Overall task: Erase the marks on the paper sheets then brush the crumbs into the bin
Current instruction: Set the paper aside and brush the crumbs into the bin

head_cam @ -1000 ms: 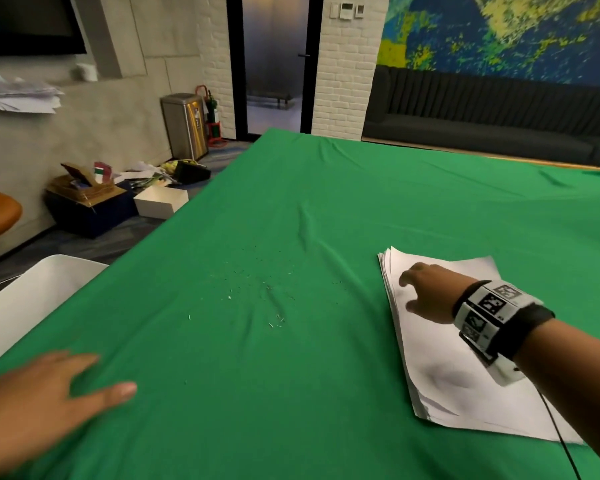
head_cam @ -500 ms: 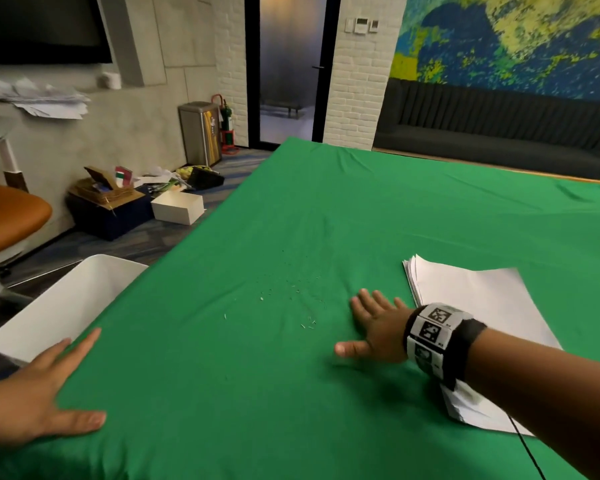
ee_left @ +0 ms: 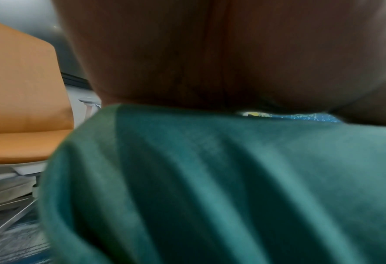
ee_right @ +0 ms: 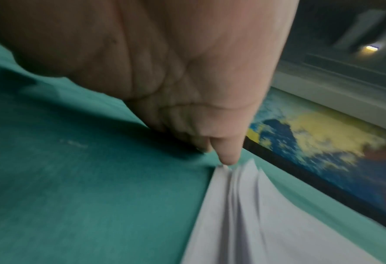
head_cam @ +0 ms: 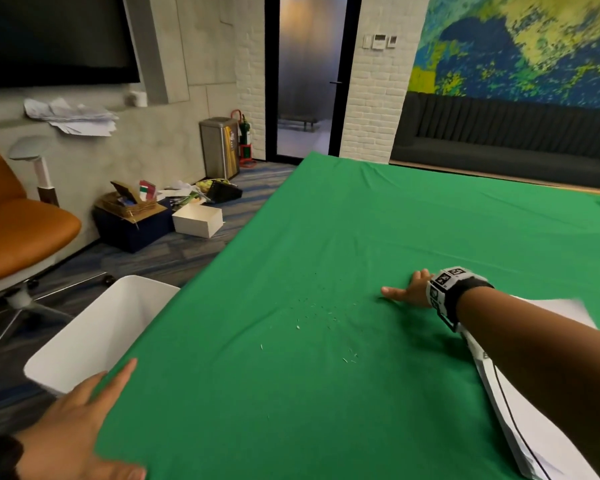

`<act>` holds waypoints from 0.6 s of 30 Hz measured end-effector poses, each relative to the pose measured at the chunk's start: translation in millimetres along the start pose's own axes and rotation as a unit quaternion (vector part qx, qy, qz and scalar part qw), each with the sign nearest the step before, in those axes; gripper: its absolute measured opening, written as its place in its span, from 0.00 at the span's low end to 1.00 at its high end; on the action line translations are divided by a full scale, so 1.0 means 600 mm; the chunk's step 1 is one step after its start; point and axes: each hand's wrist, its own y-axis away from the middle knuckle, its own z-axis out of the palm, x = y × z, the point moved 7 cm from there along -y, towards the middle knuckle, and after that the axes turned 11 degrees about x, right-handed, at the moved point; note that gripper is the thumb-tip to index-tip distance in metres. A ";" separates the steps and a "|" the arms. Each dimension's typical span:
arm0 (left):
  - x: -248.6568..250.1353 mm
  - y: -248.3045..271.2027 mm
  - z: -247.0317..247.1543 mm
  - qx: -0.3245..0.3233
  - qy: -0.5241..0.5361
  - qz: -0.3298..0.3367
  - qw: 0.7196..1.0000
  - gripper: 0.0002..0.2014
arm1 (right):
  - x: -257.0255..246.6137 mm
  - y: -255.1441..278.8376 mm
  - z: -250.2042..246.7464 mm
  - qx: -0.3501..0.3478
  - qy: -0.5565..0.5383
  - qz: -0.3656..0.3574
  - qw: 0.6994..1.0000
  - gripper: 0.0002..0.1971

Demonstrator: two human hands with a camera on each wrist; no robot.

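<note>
Small white eraser crumbs lie scattered on the green cloth near the table's left side. My right hand rests flat on the cloth just right of the crumbs, fingers straight, holding nothing; in the right wrist view its fingers touch the cloth beside the paper stack. The stack of white sheets lies under my right forearm. My left hand lies open on the table's left edge, next to the white bin standing below that edge.
An orange office chair stands left of the bin. Boxes and clutter sit on the floor by the wall, with a metal trash can behind. A dark sofa runs along the far wall.
My right hand left the paper stack and slid left onto the cloth, then farther up beside the crumbs. My left hand moved to the table edge by the bin.
</note>
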 end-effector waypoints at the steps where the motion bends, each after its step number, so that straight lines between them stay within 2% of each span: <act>1: -0.004 -0.005 0.001 0.008 0.012 -0.008 1.000 0.77 | -0.010 0.014 0.000 0.013 0.018 -0.011 1.000 0.91; 2: -0.007 -0.013 0.003 0.022 0.026 -0.012 0.999 0.71 | -0.027 0.030 0.001 0.034 0.032 -0.046 0.998 0.86; 4: -0.013 -0.019 -0.001 0.053 0.038 -0.024 0.998 0.64 | -0.082 0.080 0.013 0.048 0.033 -0.181 0.982 0.77; 6: -0.013 -0.016 0.001 0.038 0.009 -0.027 0.999 0.68 | -0.125 0.125 0.013 0.030 -0.005 -0.284 0.958 0.70; 7: -0.011 -0.011 0.002 0.019 -0.010 -0.023 1.000 0.73 | -0.132 0.127 0.002 0.033 -0.046 -0.286 0.957 0.66; 9: -0.007 -0.002 0.005 0.000 -0.032 -0.015 0.999 0.81 | -0.114 0.088 -0.019 0.070 -0.094 -0.219 0.969 0.63; 11: -0.003 0.005 0.004 -0.001 -0.021 -0.008 1.000 0.80 | -0.073 0.040 -0.035 0.111 -0.038 -0.095 0.989 0.64; 13: 0.005 0.011 -0.003 -0.009 -0.002 -0.005 1.000 0.80 | -0.058 0.024 -0.034 0.085 0.039 -0.033 0.995 0.67; 15: 0.009 0.016 -0.008 -0.023 -0.004 -0.008 1.000 0.80 | -0.086 0.041 -0.027 0.042 0.072 -0.052 0.995 0.66; 17: 0.011 0.023 -0.011 -0.032 -0.011 -0.009 0.999 0.78 | -0.145 0.079 -0.028 0.025 0.042 -0.144 0.988 0.62; 18: 0.013 0.026 -0.012 -0.034 -0.012 -0.007 0.999 0.78 | -0.177 0.102 -0.028 0.005 0.019 -0.206 0.978 0.66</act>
